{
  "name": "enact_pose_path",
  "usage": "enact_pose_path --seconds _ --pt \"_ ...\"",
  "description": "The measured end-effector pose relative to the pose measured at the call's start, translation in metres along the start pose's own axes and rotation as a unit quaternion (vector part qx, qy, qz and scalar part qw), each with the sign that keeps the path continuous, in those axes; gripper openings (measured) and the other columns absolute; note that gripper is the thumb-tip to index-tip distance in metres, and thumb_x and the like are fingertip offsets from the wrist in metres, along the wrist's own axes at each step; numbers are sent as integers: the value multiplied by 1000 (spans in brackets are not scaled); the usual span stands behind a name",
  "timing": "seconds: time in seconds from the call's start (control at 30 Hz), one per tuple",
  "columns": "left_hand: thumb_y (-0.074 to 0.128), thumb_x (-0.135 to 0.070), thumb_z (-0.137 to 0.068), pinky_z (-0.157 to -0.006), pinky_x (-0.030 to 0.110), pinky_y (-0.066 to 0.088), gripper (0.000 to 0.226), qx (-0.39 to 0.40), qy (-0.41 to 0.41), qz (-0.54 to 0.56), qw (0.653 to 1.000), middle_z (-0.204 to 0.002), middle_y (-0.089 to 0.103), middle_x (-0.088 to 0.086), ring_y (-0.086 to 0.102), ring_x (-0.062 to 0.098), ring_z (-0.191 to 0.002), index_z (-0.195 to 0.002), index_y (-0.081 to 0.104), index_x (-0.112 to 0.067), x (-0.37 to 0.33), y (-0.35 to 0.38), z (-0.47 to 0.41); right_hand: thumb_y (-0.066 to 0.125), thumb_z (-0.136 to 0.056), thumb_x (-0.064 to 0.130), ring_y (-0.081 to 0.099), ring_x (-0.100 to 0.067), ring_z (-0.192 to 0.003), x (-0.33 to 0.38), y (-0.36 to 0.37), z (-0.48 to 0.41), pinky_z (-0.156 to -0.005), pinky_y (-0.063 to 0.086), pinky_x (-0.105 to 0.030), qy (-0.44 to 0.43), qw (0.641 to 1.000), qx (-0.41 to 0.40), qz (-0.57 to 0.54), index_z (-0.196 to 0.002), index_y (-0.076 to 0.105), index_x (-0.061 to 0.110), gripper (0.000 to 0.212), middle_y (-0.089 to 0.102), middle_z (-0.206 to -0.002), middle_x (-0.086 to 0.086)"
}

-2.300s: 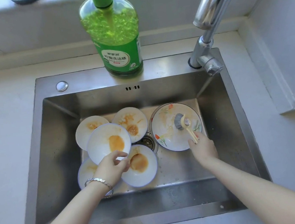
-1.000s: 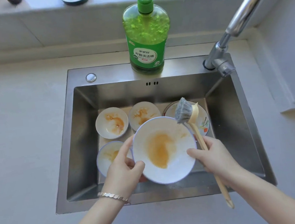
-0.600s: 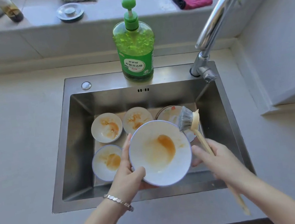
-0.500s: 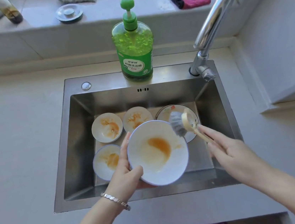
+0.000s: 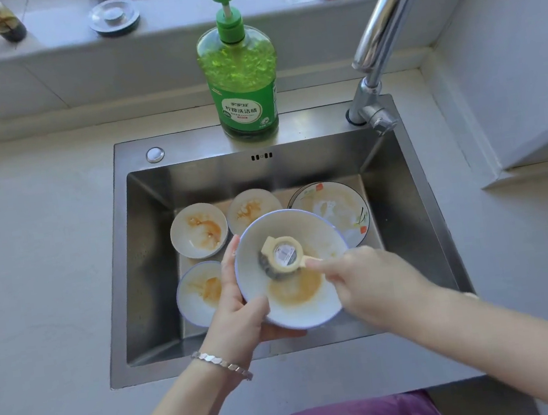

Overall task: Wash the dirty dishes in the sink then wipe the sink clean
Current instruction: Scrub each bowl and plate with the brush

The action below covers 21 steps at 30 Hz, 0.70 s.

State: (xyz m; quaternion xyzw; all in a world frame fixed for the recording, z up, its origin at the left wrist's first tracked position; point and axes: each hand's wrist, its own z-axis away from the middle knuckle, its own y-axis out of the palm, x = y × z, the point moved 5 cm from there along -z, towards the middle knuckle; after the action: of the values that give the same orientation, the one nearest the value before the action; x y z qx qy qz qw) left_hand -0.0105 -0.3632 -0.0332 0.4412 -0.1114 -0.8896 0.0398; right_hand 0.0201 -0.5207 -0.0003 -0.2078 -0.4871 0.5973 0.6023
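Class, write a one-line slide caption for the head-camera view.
Left hand holds a stained bowl over the sink; right hand presses a dish brush into it.

Bright, soft daylight from the far side. The faucet (image 5: pixel 390 10) shows glare; the sink (image 5: pixel 147 257) walls are in shade. Lines bend near the edges; the right hand (image 5: pixel 372 285) is slightly blurred.

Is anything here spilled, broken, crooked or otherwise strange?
Nothing stands out. The left hand holds the stained bowl tilted over the sink while the right hand presses the brush into it; nothing looks broken or spilled.
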Motion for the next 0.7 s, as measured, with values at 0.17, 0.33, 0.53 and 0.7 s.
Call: enact_pose_path --seconds 0.17,0.33,0.53,0.7 --pt "36 18 -80 -54 39 57 92 -35 22 -31 999 -122 51 -17 65 5 -94 -121 35 -64 -7 -7 3 37 -90 17 55 -32 -100 7 13 25 -67 37 -34 -44 997 33 -53 -131 43 45 50 63 -110 -7" --pt "33 19 -80 -65 52 57 92 -36 24 -17 999 -126 52 -13 64 16 -100 -117 36 -66 -9 -6 2 39 -90 13 56 -33 -98 -5 -2 -3 -69 42 -35 -19 1000 -22 -5 -131 43 43 51 64 -106 -7" --pt "50 2 -67 -59 36 57 86 -26 41 -26 998 -117 59 -15 65 7 -97 -124 36 -60 -5 0 0 40 -91 16 56 -34 -100 19 10 17 -75 47 -39 -65 990 8 -128 -126 49 41 44 66 -106 -9" --pt "41 12 -73 -62 40 58 89 -52 42 -10 998 -125 54 -10 60 12 -104 -130 33 -55 -8 -11 -3 39 -92 15 56 -31 -103 -17 10 8 -75 46 -36 13 994 19 -102 -125 53 43 45 66 -110 -6"
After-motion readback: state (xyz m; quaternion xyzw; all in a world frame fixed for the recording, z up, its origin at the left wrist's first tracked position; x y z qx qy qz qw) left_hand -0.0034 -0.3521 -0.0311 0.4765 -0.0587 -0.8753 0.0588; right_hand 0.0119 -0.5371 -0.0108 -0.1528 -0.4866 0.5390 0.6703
